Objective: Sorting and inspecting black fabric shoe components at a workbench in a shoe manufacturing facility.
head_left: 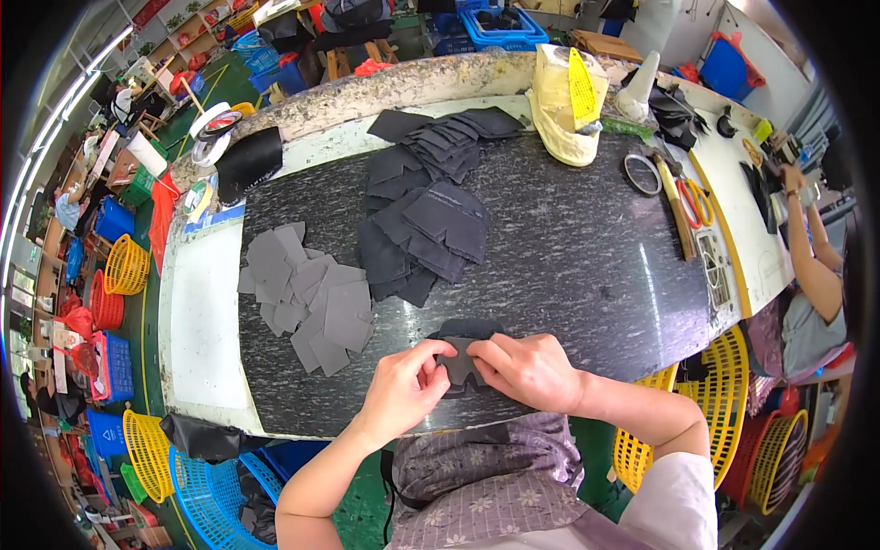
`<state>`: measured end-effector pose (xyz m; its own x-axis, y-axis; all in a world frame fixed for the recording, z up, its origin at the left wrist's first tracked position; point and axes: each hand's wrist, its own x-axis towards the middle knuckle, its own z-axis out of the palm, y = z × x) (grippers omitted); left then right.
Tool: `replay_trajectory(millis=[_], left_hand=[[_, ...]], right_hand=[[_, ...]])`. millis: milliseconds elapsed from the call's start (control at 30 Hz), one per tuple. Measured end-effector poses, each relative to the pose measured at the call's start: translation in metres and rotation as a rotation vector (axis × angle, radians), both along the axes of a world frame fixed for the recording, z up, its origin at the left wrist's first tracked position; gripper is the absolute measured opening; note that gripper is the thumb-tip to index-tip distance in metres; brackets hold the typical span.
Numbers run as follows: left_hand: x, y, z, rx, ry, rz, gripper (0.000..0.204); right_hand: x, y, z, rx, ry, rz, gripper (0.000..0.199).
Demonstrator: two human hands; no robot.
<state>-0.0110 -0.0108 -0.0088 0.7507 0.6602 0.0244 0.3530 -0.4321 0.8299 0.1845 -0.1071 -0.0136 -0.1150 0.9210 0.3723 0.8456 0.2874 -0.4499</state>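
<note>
Both my hands pinch one small dark grey fabric piece (461, 362) at the near edge of the black speckled worktop (587, 257). My left hand (403, 385) grips its left side and my right hand (532, 369) presses its right side. A second dark piece (469, 327) lies just behind it. A spread of lighter grey cut pieces (312, 298) lies to the left. A long heap of black cut pieces (426, 197) runs toward the far edge.
A yellow bag (568, 105), a tape ring (643, 174), orange-handled scissors (692, 203) and a wooden-handled tool (676, 211) lie at the far right. Another person's arm (811, 257) is at the right. Yellow and blue baskets (197, 467) stand on the floor around the table.
</note>
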Motion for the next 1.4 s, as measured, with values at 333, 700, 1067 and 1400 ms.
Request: replay_trajectory(millis=[333, 700, 1067, 1400], left_hand=[[0.049, 0.061, 0.019, 0.697, -0.092, -0.142, 0.055], [0.037, 0.061, 0.000, 0.898, 0.214, -0.222, 0.058], [0.021, 0.048, 0.037, -0.187, -0.233, -0.285, 0.071], [0.048, 0.075, 0.009, 1.050, -0.270, -0.453, 0.043]], right_hand=[[0.051, 0.123, -0.006, 0.204, 0.250, -0.064, 0.027], [0.079, 0.097, 0.043, 0.278, 0.898, -0.432, 0.020], [0.028, 0.037, 0.057, 0.359, 0.199, -0.075, 0.025], [0.049, 0.098, -0.006, -0.060, 0.642, -0.033, 0.018]])
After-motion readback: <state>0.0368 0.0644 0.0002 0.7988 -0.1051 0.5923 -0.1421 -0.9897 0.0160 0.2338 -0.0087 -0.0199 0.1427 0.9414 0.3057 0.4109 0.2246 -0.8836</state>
